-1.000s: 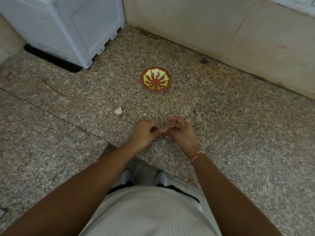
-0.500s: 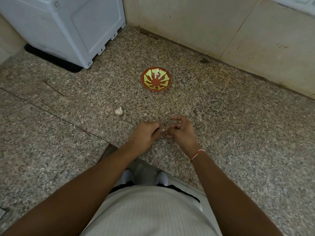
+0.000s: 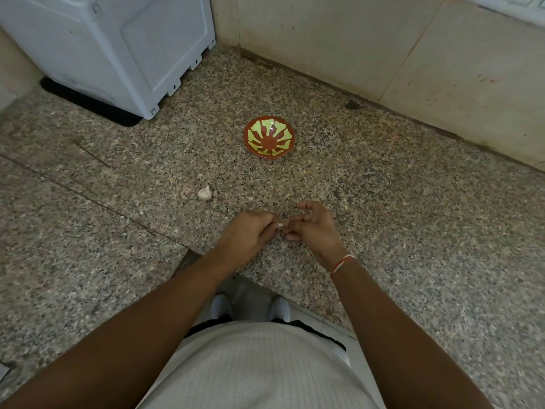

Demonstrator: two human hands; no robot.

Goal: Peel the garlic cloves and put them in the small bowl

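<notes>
One small bowl (image 3: 269, 137) sits on the counter (image 3: 383, 202). One garlic bulb (image 3: 205, 193) lies near it. Two hands meet: the left hand (image 3: 250, 233) and right hand (image 3: 314, 227) both pinch one garlic clove (image 3: 280, 225) with curled fingers, same as before.

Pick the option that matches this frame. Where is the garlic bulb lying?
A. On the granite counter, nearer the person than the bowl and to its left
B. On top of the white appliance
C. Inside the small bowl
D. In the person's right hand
A: the garlic bulb lies on the bare granite counter, apart from the red and yellow small bowl, which holds no garlic.
</notes>
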